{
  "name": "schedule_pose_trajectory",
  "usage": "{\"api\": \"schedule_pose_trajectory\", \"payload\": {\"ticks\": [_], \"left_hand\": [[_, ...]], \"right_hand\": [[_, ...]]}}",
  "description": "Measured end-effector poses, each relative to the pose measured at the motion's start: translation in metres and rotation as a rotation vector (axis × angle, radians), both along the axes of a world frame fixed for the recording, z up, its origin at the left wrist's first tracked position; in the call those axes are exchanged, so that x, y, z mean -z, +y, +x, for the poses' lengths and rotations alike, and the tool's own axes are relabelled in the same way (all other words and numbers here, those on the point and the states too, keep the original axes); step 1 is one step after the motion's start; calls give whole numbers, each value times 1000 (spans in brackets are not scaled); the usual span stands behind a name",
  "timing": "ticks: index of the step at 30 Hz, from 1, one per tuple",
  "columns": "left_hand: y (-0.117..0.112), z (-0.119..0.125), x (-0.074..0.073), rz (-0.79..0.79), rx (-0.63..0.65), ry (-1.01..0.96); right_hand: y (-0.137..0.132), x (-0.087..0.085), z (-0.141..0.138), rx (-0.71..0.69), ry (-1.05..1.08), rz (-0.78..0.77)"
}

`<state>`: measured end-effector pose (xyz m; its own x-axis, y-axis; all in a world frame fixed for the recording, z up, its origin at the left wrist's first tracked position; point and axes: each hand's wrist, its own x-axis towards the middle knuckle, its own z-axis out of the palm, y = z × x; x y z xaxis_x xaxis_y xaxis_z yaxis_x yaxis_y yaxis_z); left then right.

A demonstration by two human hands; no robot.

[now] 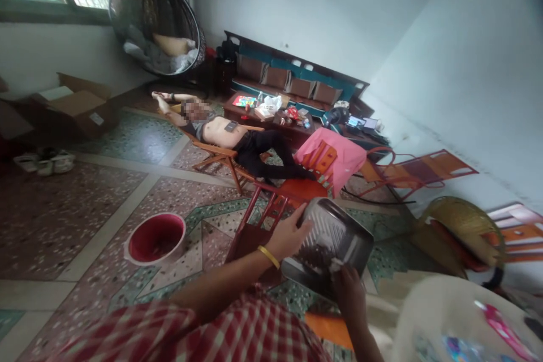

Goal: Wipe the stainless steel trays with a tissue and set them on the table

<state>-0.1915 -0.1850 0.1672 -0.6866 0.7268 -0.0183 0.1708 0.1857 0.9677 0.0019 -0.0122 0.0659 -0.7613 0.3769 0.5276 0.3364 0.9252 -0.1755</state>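
Observation:
In front of my body a grey rectangular metal tray (326, 232) with a ridged bottom is tilted, its inside partly facing me. My left hand (291, 237), with a yellow bracelet at the wrist, grips the tray's left edge. Inside the tray, near its lower side, is my right hand (348, 289). Its fingers are closed on a small whitish wad (336, 265), perhaps tissue or cloth, pressed to the ridged surface. The wad is mostly hidden by the fingers.
A pink-and-white basin (182, 243) stands on the floor at left. Wooden chairs, one with a pink cloth (350, 158), are ahead. Beyond, a person (223, 131) lies back in a reclining chair. A round table (428, 305) holding small items is at lower right.

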Motion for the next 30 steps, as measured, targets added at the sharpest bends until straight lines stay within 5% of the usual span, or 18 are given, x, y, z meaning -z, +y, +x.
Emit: {"api": "schedule_pose_trajectory", "payload": {"ticks": [4, 7, 14, 18, 25, 30], "left_hand": [[9, 13, -2, 114, 103, -70], [13, 30, -2, 85, 141, -44], [16, 33, -1, 40, 101, -34], [19, 27, -2, 26, 120, -14], [22, 20, -13, 38, 107, 19], [30, 31, -13, 31, 125, 26]], "right_hand": [[16, -33, -13, 276, 209, 39], [10, -45, -33, 339, 243, 6], [-51, -24, -67, 1, 259, -7], [-42, -21, -69, -157, 253, 122], [34, -6, -12, 361, 127, 111], [36, -4, -5, 651, 178, -68]]}}
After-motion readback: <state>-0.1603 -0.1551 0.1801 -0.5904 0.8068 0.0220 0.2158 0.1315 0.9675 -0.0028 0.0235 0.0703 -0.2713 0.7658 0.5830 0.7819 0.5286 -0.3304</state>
